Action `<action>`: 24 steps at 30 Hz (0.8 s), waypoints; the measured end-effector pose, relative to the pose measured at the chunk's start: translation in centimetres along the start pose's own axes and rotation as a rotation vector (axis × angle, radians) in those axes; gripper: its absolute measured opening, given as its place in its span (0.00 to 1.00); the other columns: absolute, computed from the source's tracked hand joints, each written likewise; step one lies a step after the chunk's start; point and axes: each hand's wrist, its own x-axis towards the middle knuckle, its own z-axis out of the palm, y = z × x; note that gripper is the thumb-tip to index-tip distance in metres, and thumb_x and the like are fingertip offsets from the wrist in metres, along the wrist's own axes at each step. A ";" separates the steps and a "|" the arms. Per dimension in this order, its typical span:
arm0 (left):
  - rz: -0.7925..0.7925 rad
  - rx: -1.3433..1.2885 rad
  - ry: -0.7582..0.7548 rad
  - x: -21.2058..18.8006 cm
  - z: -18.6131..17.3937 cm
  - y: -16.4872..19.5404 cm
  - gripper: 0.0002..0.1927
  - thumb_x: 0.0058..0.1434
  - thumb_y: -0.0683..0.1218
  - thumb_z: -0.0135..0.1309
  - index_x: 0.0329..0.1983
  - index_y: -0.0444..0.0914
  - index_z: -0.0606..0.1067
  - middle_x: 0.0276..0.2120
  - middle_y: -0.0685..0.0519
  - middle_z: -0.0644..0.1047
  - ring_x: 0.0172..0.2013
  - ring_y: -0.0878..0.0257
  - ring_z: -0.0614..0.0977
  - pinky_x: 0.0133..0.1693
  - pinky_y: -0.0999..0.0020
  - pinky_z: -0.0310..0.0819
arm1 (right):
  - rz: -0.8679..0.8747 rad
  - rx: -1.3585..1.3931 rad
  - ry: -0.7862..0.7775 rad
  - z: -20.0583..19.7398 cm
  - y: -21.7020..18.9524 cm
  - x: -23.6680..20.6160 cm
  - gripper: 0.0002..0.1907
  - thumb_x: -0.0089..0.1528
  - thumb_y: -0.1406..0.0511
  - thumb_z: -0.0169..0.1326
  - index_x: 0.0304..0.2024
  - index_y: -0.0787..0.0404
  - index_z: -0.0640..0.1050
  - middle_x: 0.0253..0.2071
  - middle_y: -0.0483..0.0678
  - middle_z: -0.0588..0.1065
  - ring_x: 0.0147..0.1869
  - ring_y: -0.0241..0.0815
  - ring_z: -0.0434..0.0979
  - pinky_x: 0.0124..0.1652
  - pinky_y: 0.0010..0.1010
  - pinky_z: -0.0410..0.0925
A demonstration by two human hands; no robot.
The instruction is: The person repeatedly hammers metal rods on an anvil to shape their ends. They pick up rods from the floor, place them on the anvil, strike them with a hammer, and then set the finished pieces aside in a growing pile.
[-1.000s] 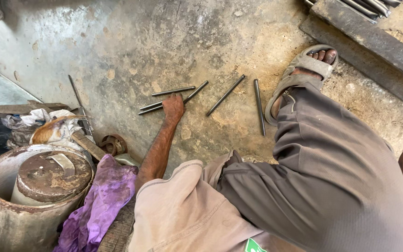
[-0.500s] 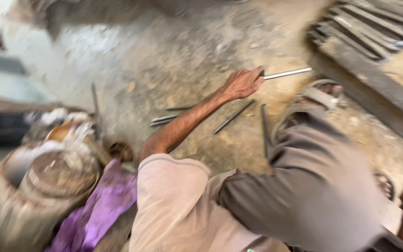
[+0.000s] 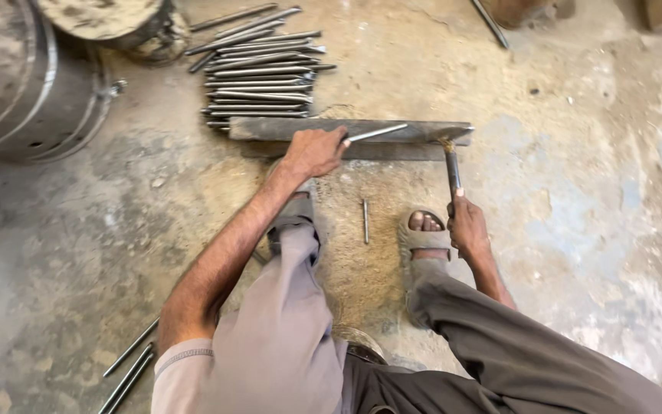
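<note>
Left hand (image 3: 314,152), closed on a steel rod (image 3: 377,133), now lays it across the flat iron bar (image 3: 285,129), lifted from the floor scatter. Right hand (image 3: 467,228) grips a hammer handle (image 3: 452,170) at 12 o'clock of the sandalled foot (image 3: 421,230). Stacked rods (image 3: 262,73) lie beyond.

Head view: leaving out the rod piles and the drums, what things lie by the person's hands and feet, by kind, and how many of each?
Thin rod gripped in the left hand: 1
Loose rod on the floor between the feet: 1
Flat steel bar: 1
Hammer-like tool in the right hand: 1
Sandals: 2
Total: 6
</note>
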 end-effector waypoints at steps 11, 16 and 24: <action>-0.095 -0.056 -0.115 0.8 4.0 -0.9 0.18 0.75 0.55 0.40 0.58 0.44 0.74 0.29 0.45 0.82 0.32 0.48 0.84 0.36 0.48 0.78 | -0.326 -0.444 0.098 1.8 -3.0 0.0 0.28 0.75 0.48 0.38 0.37 0.64 0.75 0.22 0.53 0.69 0.24 0.45 0.69 0.28 0.42 0.63; -0.095 -0.058 -0.084 1.1 4.1 -0.9 0.18 0.73 0.55 0.42 0.59 0.45 0.73 0.30 0.46 0.81 0.31 0.50 0.84 0.35 0.48 0.78 | -0.128 -0.406 0.053 -0.2 -7.4 -1.4 0.30 0.74 0.45 0.37 0.35 0.60 0.76 0.24 0.45 0.71 0.26 0.42 0.68 0.24 0.41 0.64; -0.086 -0.042 -0.124 1.2 8.1 -2.6 0.20 0.76 0.56 0.39 0.62 0.44 0.72 0.20 0.57 0.70 0.15 0.69 0.65 0.16 0.70 0.62 | -0.838 0.310 0.086 -3.9 -7.1 -3.5 0.27 0.77 0.45 0.37 0.41 0.59 0.70 0.19 0.42 0.64 0.17 0.27 0.64 0.19 0.28 0.59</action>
